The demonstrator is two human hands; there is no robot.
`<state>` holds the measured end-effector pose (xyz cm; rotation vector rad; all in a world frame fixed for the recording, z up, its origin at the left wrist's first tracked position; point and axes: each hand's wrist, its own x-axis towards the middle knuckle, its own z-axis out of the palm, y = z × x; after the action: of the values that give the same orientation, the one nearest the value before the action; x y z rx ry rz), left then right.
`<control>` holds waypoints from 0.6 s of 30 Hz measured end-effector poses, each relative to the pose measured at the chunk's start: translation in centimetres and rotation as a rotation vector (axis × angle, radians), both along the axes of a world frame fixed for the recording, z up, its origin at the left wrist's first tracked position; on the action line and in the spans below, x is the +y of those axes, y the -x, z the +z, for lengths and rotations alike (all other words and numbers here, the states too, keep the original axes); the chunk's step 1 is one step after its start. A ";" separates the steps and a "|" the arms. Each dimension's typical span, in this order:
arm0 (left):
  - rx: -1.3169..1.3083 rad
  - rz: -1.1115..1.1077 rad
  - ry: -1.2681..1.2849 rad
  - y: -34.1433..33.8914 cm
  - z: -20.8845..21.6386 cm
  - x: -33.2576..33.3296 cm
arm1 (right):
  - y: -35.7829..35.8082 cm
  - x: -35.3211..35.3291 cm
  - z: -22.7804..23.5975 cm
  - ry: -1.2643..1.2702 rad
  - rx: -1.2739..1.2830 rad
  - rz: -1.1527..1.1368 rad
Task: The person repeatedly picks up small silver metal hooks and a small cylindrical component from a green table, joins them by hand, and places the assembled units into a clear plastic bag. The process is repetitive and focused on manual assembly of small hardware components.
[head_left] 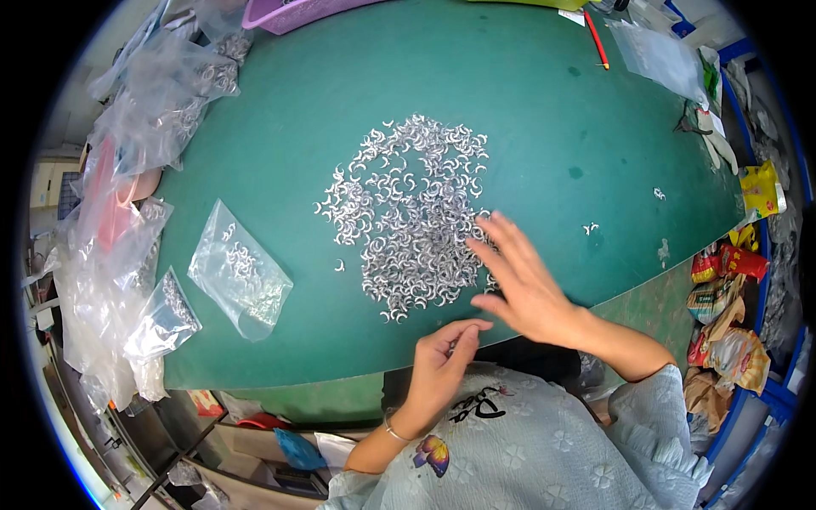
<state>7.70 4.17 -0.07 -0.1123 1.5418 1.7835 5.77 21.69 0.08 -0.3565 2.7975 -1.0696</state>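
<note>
- Fingers of the right hand (527, 285) are spread open and nearly flat, palm down, reaching forward over the lower right edge of the pile of small silver crescent-shaped metal pieces (408, 212); they grip nothing, and the fingertips lie on or just above the outermost pieces.
- Right forearm comes in from the lower right, bare to the elbow, angled up and to the left across the near edge of the green surface (527, 102).
- Left hand (442, 370) sits just off the near edge of the surface, wrist bent, fingers curled in with thumb and forefinger pinched together at the tip; something small and silvery seems to be held there, but it is too small to tell for sure.
- A thin bracelet (393, 432) circles the left wrist.
- The pile lies loose in the middle of the surface, spread in a rough oval, with a few stray pieces (591, 228) apart to the right.
- A clear plastic bag (240, 270) holding a few of the same pieces lies flat to the left of the pile, well apart from both hands.
- More clear bags (127, 255) are heaped along the left edge.
- A red pencil (597, 38) lies at the far side.
</note>
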 end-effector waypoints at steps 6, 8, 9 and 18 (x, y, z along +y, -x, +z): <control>0.096 -0.016 0.183 0.4 -0.3 -2.6 | 0.4 -3.2 -1.3 0.022 0.060 -0.003; 0.079 0.046 0.167 0.2 0.0 -3.1 | 1.3 -4.5 -1.7 0.048 0.116 0.006; 0.069 0.076 0.159 0.1 0.1 -3.4 | 1.9 -5.1 -1.9 0.061 0.143 0.010; 0.120 0.095 0.113 -0.5 0.3 -4.4 | 9.9 -6.3 -4.1 0.313 0.339 0.093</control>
<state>8.18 -0.22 0.26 -0.1382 1.7491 1.8045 -4.16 15.42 -4.04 -0.7579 2.8494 -1.5573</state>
